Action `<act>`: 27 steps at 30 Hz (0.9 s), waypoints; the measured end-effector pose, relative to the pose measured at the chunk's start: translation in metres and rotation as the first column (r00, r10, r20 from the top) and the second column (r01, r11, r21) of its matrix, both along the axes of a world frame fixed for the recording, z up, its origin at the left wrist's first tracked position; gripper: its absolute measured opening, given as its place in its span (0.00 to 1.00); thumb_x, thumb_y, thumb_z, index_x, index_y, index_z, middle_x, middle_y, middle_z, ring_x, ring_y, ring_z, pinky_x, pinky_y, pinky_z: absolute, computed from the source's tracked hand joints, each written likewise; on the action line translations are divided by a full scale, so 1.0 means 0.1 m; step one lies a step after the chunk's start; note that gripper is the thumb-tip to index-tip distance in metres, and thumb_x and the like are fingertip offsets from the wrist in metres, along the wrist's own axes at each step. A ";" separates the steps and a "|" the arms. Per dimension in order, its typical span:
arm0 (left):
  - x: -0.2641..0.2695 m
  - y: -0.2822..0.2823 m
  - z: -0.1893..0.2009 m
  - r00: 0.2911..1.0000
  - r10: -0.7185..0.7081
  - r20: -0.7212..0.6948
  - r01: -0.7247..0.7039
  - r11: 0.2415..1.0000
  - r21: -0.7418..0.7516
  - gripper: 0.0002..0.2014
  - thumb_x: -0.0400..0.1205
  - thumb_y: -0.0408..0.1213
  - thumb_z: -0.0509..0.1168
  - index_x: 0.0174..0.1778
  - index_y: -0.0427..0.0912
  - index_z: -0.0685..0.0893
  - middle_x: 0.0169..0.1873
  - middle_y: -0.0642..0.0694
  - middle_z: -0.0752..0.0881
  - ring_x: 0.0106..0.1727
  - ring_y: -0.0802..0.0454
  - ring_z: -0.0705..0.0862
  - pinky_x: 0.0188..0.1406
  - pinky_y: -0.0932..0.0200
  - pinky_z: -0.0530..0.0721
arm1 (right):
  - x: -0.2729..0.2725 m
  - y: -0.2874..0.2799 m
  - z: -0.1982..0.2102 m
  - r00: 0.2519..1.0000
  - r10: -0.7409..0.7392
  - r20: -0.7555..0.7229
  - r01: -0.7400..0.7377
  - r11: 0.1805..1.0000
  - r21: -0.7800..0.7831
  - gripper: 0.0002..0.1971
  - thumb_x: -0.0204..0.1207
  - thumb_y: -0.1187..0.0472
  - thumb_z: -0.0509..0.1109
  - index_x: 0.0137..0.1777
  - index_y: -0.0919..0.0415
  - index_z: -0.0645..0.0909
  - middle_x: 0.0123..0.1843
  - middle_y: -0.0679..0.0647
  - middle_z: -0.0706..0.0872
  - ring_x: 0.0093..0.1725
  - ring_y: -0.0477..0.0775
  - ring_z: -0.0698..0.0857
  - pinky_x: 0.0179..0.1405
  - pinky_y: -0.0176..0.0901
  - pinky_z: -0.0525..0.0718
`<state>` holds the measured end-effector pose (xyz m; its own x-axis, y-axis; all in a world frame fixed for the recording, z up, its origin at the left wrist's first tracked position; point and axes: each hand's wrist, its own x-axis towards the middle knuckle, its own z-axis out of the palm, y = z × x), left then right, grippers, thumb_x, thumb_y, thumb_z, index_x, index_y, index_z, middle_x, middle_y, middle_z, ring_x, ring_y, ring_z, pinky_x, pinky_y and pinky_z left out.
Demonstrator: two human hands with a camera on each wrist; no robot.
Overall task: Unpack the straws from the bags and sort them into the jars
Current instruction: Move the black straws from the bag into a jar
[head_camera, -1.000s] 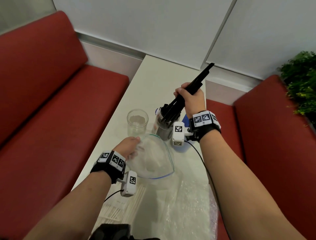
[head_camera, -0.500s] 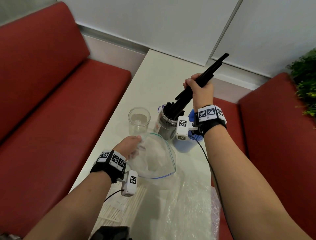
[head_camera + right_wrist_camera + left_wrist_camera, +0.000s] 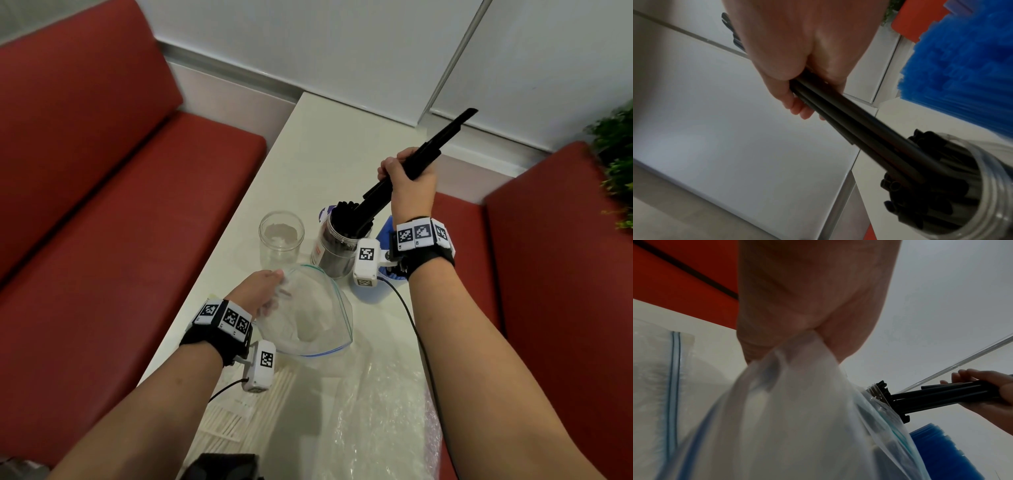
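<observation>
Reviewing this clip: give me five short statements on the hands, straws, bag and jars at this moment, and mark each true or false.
1. The right hand grips a bundle of black straws. True.
2. The lower ends of that bundle are at the mouth of the jar of black straws. True.
3. The left hand rests flat on the table. False: it pinches the edge of the clear zip bag.
4. The clear jar to the left is packed with blue straws. False: it holds no straws; the blue straws are on the right.
5. The white straws stand in a jar. False: they lie on the table.
</observation>
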<state>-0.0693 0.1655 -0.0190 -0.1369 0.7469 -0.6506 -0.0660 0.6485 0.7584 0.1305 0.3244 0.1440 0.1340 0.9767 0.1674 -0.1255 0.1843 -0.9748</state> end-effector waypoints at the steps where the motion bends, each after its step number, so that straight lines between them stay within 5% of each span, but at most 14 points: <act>1: 0.00 0.00 0.00 1.000 -0.005 -0.005 0.005 1.000 -0.001 0.15 0.93 0.48 0.54 0.52 0.41 0.78 0.41 0.43 0.91 0.17 0.53 0.71 0.14 0.69 0.61 | 0.00 -0.01 -0.02 0.999 0.029 0.038 -0.028 0.999 -0.015 0.09 0.72 0.71 0.72 0.47 0.62 0.76 0.38 0.60 0.82 0.39 0.60 0.83 0.46 0.51 0.86; 6: 0.04 -0.01 0.01 1.000 -0.004 0.002 0.004 1.000 -0.004 0.15 0.93 0.48 0.55 0.52 0.41 0.79 0.40 0.44 0.92 0.17 0.53 0.72 0.14 0.69 0.63 | -0.02 -0.12 -0.12 0.967 0.136 0.215 -0.119 0.989 -0.088 0.08 0.68 0.68 0.76 0.41 0.58 0.80 0.42 0.64 0.84 0.45 0.63 0.85 0.57 0.64 0.85; 9: 0.04 -0.01 0.01 1.000 -0.007 -0.005 0.007 1.000 -0.010 0.15 0.92 0.48 0.55 0.53 0.41 0.79 0.41 0.44 0.92 0.18 0.53 0.72 0.14 0.69 0.63 | 0.01 -0.10 -0.10 0.969 0.060 0.238 -0.051 0.998 -0.045 0.08 0.68 0.65 0.77 0.41 0.54 0.81 0.43 0.60 0.87 0.48 0.65 0.87 0.56 0.58 0.86; 11: 0.02 -0.02 0.00 1.000 -0.003 -0.009 0.003 1.000 -0.012 0.15 0.92 0.48 0.55 0.53 0.41 0.79 0.41 0.45 0.92 0.18 0.53 0.72 0.15 0.68 0.63 | 0.02 -0.05 -0.09 0.967 0.028 0.253 -0.024 1.000 -0.017 0.09 0.69 0.65 0.77 0.41 0.52 0.81 0.42 0.54 0.87 0.47 0.58 0.88 0.54 0.49 0.86; 17: 0.04 -0.02 0.00 1.000 -0.010 0.013 0.010 1.000 0.005 0.15 0.92 0.48 0.55 0.53 0.40 0.79 0.36 0.46 0.93 0.19 0.52 0.72 0.15 0.67 0.64 | -0.05 -0.16 -0.28 0.913 0.174 0.370 -0.132 0.982 -0.135 0.08 0.73 0.70 0.76 0.41 0.57 0.82 0.40 0.50 0.86 0.43 0.50 0.85 0.51 0.46 0.85; 21: 0.04 -0.01 0.01 1.000 -0.004 0.006 0.004 1.000 -0.012 0.15 0.93 0.48 0.55 0.54 0.40 0.79 0.37 0.46 0.92 0.18 0.52 0.72 0.16 0.68 0.63 | -0.06 -0.15 -0.30 0.930 0.061 0.363 -0.021 0.993 -0.113 0.09 0.73 0.68 0.75 0.41 0.53 0.81 0.40 0.50 0.87 0.40 0.47 0.84 0.42 0.36 0.81; 27: 0.02 -0.02 0.00 1.000 -0.006 0.010 0.006 1.000 -0.020 0.15 0.92 0.48 0.55 0.54 0.40 0.79 0.37 0.46 0.92 0.19 0.52 0.72 0.15 0.68 0.63 | -0.13 -0.17 -0.30 0.913 0.120 0.389 -0.064 0.986 -0.155 0.08 0.72 0.68 0.76 0.41 0.55 0.82 0.39 0.49 0.87 0.43 0.50 0.85 0.51 0.48 0.86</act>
